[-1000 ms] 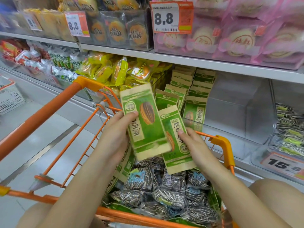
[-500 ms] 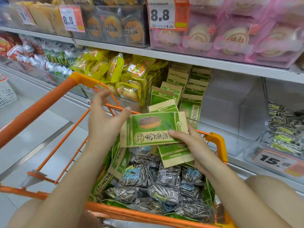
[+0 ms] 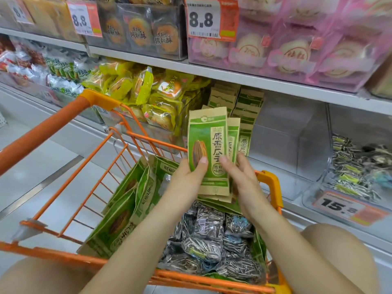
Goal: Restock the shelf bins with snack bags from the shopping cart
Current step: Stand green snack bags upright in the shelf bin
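Above the orange shopping cart [image 3: 269,179], both hands hold a small upright stack of green-and-tan sunflower seed bags [image 3: 209,145]. My left hand [image 3: 186,177] grips the stack from the left, thumb on the front bag. My right hand [image 3: 241,177] grips it from the right, thumb on the front. More of the same green bags [image 3: 127,204] lean in the cart's left side. Silver striped seed packets [image 3: 207,236] fill its bottom. Just behind the stack, a clear shelf bin [image 3: 275,145] holds rows of matching green bags [image 3: 244,102] at its left.
A neighbouring bin [image 3: 350,164] at right holds silver and green striped packets above a 15.8 price tag. Yellow snack bags [image 3: 148,92] fill the bin to the left. The upper shelf [image 3: 233,75] carries boxed pastries with 8.8 tags. My knees show at the bottom corners.
The top bag was turned from sideways to upright and squared onto the other bags. Both hands now hold the stack together, raised toward the shelf bin.
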The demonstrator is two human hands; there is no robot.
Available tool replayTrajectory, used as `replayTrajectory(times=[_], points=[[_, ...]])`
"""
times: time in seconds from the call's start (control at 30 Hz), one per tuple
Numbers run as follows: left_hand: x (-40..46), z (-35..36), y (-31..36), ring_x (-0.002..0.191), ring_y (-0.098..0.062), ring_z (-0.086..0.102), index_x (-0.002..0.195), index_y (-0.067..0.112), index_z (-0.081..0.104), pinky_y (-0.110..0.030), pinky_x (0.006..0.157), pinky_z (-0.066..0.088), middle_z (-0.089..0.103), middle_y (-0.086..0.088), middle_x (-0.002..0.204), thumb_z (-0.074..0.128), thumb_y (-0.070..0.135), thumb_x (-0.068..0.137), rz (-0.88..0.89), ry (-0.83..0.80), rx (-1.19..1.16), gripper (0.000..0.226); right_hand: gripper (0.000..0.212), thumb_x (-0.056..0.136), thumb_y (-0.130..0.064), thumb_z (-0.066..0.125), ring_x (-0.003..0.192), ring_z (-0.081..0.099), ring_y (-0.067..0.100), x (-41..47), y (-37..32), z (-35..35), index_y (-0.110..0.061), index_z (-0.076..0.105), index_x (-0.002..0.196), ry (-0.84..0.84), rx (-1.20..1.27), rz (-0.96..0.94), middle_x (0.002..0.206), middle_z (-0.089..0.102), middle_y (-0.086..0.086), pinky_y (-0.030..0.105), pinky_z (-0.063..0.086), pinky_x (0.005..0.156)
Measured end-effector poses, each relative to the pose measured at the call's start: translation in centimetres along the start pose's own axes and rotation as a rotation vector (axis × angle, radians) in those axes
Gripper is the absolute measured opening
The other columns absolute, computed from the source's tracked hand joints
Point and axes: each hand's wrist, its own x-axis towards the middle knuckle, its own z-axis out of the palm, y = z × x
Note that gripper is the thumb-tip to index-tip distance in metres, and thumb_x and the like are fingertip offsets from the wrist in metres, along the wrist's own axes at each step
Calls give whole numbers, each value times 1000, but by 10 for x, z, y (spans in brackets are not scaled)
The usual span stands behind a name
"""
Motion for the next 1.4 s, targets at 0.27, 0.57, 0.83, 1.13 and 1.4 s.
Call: replayTrajectory(times=[0.27,0.57,0.83,1.13,1.4], points=[[21,18,9,131,-11,38,144,21,37,-32,109,29,44,2,143,26,56,96,208,-57,268,60,29,86,-28,65,75,73,23,16,-45,-17,-13,67,111,186,107,224,90,75,10,38,59,68],[79,10,-38,145,-28,13,151,12,15,-43,117,4,16,-11,157,3,61,90,431,204,1148,79,23,89,-25,62,82,72,25,71,-83,-89,-13,65,108,360,231,376,91,74,9,37,58,65],[82,11,-43,134,-33,39,142,6,40,-50,112,24,42,-17,145,22,56,93,454,263,1154,73,12,82,-21,72,78,60,15,120,-54,-83,-15,63,87,222,-361,457,88,66,5,29,48,79],[83,13,-46,132,-35,41,142,5,40,-52,111,24,43,-19,143,23,55,93,482,294,1177,71,44,70,-24,82,101,61,18,128,-38,-95,-10,65,107,153,-486,520,108,67,6,25,50,75],[84,14,-45,130,-36,44,138,4,45,-54,110,30,47,-19,140,25,53,92,497,317,1147,70,36,56,-20,81,93,49,15,140,-32,-87,-16,67,89,5,-371,638,92,67,1,23,33,67]])
